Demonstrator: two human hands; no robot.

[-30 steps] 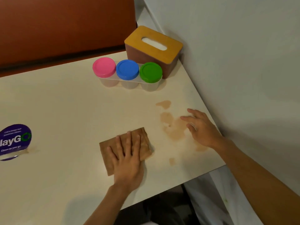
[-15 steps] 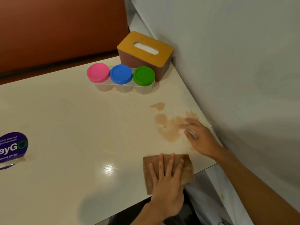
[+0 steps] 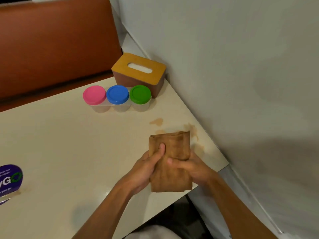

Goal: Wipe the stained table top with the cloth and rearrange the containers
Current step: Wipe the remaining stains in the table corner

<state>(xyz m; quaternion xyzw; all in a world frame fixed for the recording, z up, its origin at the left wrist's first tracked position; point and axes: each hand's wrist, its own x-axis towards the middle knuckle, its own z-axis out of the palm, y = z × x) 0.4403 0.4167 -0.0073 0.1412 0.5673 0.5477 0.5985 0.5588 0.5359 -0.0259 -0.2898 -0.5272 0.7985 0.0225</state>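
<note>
A folded brown cloth is held over the near right part of the cream table top. My left hand grips its left edge, thumb on top. My right hand grips its right side, thumb across the cloth. Brown stains show beyond the cloth and along its right side near the wall; the cloth hides part of them. Three clear containers with pink, blue and green lids stand in a row in one holder at the back.
A brown tissue box with a yellow lid stands behind the containers against the grey wall. A purple sign stands at the left edge. A red-brown bench back lies beyond the table. The table's near edge runs right under the cloth.
My left hand slid the cloth to the right along the near edge, then lifted it. My right hand left the stain and took hold of the cloth's right side.
</note>
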